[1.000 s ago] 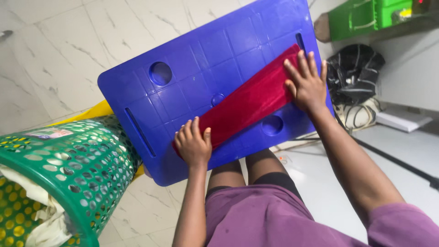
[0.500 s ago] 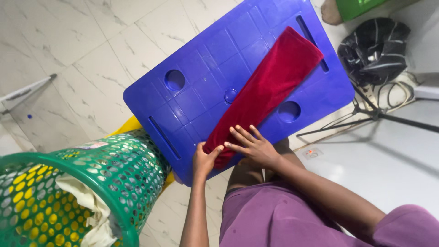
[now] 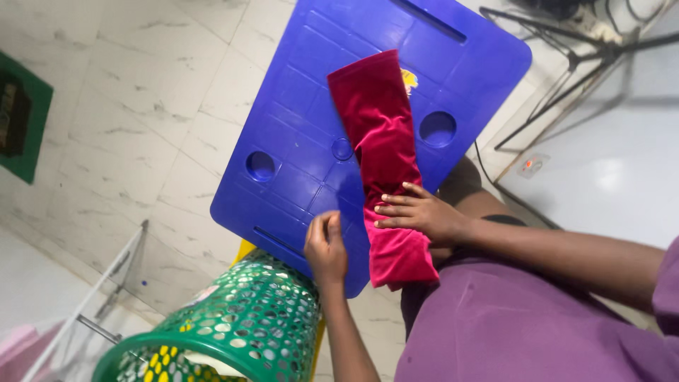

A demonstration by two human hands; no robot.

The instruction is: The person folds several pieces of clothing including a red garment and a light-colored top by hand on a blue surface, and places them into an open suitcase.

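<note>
A long folded red velvet cloth point(image 3: 378, 134) lies lengthwise on a blue plastic lap board point(image 3: 297, 141) with two round holes. The cloth's near end hangs over the board's near edge, above my lap. My right hand point(image 3: 419, 214) rests flat on the cloth's lower part, fingers spread and pointing left. My left hand point(image 3: 325, 246) sits on the board just left of the cloth, fingers curled in, with nothing visibly held.
A green perforated basket point(image 3: 233, 329) with yellow and white items inside stands at the board's near left corner. Black tripod legs point(image 3: 559, 85) and cables cross the floor at upper right. A green mat point(image 3: 21, 117) lies far left, a thin white stand point(image 3: 106, 290) lower left.
My right hand has come from the cloth's far end down to its near end. My left hand has shifted off the cloth onto the board beside it. The view has swung round.
</note>
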